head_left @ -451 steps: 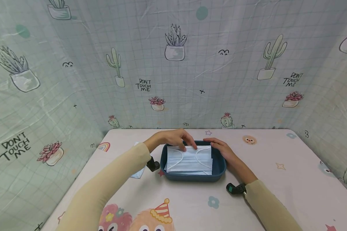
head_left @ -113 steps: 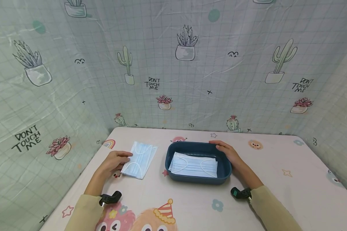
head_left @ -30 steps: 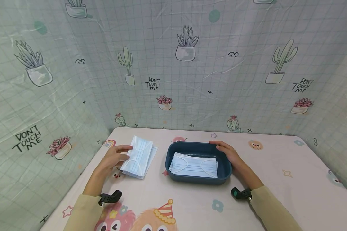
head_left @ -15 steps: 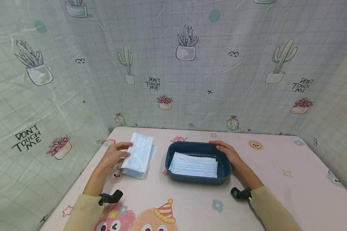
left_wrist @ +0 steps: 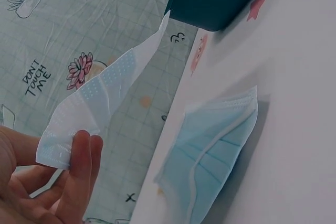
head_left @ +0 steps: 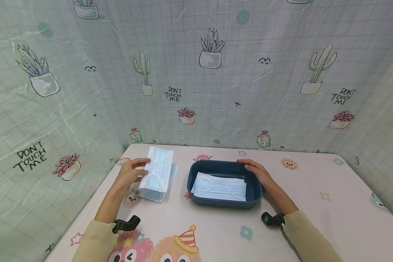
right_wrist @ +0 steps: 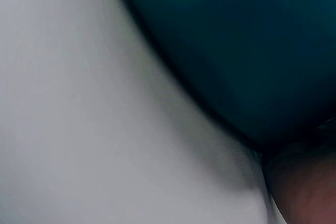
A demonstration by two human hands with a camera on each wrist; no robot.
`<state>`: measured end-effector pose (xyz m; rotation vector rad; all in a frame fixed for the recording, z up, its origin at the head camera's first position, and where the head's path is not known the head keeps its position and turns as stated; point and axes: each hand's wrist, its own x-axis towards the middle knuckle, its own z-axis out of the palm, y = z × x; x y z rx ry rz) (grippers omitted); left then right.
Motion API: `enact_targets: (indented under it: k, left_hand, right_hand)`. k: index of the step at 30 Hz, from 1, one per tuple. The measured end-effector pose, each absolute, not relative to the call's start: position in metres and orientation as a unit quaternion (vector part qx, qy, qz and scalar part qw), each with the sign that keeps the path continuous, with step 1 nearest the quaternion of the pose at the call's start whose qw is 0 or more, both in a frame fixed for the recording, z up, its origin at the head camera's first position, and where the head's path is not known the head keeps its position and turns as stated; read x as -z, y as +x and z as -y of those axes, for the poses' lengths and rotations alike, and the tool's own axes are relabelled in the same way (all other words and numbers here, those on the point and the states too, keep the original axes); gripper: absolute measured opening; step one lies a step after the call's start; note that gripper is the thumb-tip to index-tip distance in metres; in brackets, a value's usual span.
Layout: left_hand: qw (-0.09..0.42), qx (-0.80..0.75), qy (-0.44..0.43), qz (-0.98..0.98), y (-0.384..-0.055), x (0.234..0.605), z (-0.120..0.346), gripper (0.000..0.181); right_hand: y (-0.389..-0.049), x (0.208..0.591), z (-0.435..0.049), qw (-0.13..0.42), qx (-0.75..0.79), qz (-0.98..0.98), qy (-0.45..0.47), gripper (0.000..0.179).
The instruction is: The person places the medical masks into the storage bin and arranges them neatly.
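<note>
My left hand (head_left: 131,176) pinches the left edge of a pale blue face mask (head_left: 157,169) between thumb and fingers. In the left wrist view this mask (left_wrist: 107,93) is raised off the table, seen nearly edge-on. Beneath it a second face mask (left_wrist: 210,156) lies on the table, mostly covered in the head view. To the right stands a dark blue plastic box (head_left: 224,204) holding a small stack of face masks (head_left: 219,187), ear loops uppermost. My right hand (head_left: 258,173) rests at the box's far right corner, fingers laid along the rim. The right wrist view shows mainly the box's wall (right_wrist: 236,51).
The table (head_left: 298,218) has a pale pink cover printed with cartoon figures. A curtain (head_left: 196,87) with cactus prints hangs behind and along both sides. A black wrist camera (head_left: 127,223) sits on my left wrist, another wrist camera (head_left: 273,219) on my right.
Over the last second my left hand has lifted the upper mask and tilted it upward, uncovering more of the mask beneath. Fifteen seconds ago that hand was over the box, at its masks.
</note>
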<state>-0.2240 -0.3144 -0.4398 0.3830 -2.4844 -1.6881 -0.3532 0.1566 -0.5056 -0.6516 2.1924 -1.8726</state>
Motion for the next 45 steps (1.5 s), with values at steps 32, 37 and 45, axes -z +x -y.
enact_targets:
  k: [32, 37, 45]
  left_hand:
    - [0.082, 0.563, 0.109, 0.815, -0.220, 0.427, 0.294, 0.050]
    - [0.082, 0.562, 0.098, 0.817, -0.219, 0.427, 0.294, 0.051]
    - [0.080, 0.559, 0.092, 0.820, -0.220, 0.427, 0.291, 0.052]
  right_hand:
    - [-0.352, 0.502, -0.155, 0.089, 0.633, -0.734, -0.229, 0.044]
    - [-0.354, 0.504, -0.155, 0.098, 0.641, -0.728, -0.222, 0.044]
    - [-0.353, 0.505, -0.155, 0.097, 0.641, -0.730, -0.217, 0.044]
